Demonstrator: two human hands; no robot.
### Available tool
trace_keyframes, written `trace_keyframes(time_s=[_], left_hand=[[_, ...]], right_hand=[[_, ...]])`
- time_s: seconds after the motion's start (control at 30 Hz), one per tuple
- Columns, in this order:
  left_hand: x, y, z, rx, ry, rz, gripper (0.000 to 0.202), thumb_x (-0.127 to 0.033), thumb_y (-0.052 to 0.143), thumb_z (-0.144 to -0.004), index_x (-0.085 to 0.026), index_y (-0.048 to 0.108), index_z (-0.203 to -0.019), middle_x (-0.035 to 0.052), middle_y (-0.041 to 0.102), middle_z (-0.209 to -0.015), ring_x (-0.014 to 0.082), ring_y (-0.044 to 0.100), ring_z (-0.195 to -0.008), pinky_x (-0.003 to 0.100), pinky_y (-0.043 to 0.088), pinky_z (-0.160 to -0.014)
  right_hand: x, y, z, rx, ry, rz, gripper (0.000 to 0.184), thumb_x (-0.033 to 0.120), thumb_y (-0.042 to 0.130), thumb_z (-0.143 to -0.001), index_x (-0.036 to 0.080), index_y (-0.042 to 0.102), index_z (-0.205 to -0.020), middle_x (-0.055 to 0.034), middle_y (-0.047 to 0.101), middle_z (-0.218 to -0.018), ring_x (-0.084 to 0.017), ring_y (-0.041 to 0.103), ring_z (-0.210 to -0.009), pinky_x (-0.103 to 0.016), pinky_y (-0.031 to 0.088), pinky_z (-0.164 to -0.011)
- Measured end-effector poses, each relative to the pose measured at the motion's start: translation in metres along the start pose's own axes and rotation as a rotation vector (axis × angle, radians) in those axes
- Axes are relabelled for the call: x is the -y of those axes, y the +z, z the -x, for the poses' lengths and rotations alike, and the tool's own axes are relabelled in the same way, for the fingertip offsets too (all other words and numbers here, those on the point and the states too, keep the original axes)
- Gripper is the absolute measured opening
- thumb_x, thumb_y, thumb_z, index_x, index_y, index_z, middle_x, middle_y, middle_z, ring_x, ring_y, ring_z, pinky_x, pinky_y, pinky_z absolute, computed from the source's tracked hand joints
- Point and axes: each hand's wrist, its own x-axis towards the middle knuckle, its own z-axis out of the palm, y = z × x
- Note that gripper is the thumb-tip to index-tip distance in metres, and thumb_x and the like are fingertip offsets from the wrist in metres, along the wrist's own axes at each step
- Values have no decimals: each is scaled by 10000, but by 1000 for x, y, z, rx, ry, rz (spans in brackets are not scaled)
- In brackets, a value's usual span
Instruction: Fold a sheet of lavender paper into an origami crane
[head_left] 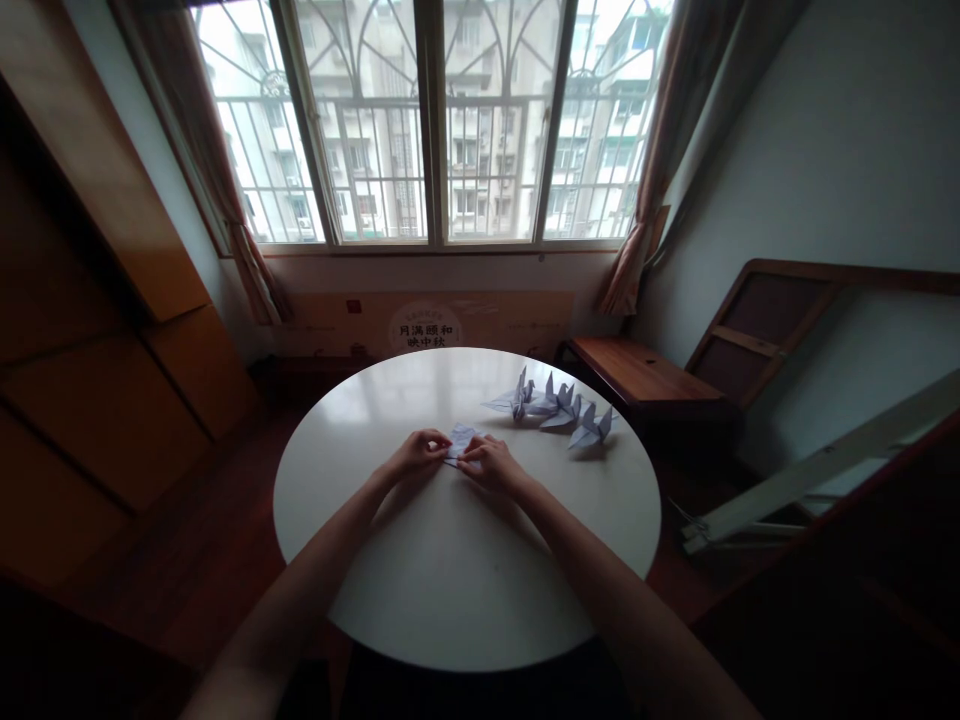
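Observation:
A small folded piece of pale lilac paper [460, 440] lies at the middle of the round white table [420, 590]. My left hand [417, 455] pinches its left edge with curled fingers. My right hand [489, 463] presses on its right side, fingers closed over the paper. Part of the paper is hidden under both hands. Beyond my right hand stand three finished paper cranes [555, 405] of the same lilac colour, in a row toward the table's far right edge.
A low wooden bench [637, 372] stands right of the table. A framed wooden panel [757, 320] leans on the right wall, with a white ladder-like bar [817, 465] below it. Wooden cabinets [97, 350] fill the left. A barred window [442, 120] is behind.

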Motion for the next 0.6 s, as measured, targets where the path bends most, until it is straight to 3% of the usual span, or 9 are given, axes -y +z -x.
trace_keyframes(time_s=[0.2, 0.43, 0.6], left_hand=[[-5, -1, 15, -151, -71, -179, 195, -374, 678, -752, -193, 749, -762, 58, 712, -879, 183, 633, -821, 293, 477, -774], [-15, -4, 20, -95, -100, -225, 203, -392, 713, -717, -191, 739, -727, 29, 680, -765, 168, 604, -732, 270, 448, -697], [-14, -2, 18, -91, -153, -226, 142, -327, 695, -730, -200, 747, -766, 23, 675, -758, 162, 597, -733, 270, 450, -699]], right_hand=[[10, 6, 10, -32, 49, 24, 275, 441, 554, -890, 282, 719, -1042, -61, 656, -1045, -225, 541, -999, -376, 351, -903], [13, 11, 20, 4, 5, 18, 347, 458, 547, -889, 332, 641, -1199, -81, 598, -1147, -255, 494, -1101, -418, 337, -934], [10, 14, 18, -13, 14, -32, 301, 410, 566, -886, 304, 678, -1145, -79, 617, -1126, -240, 519, -1083, -414, 343, -945]])
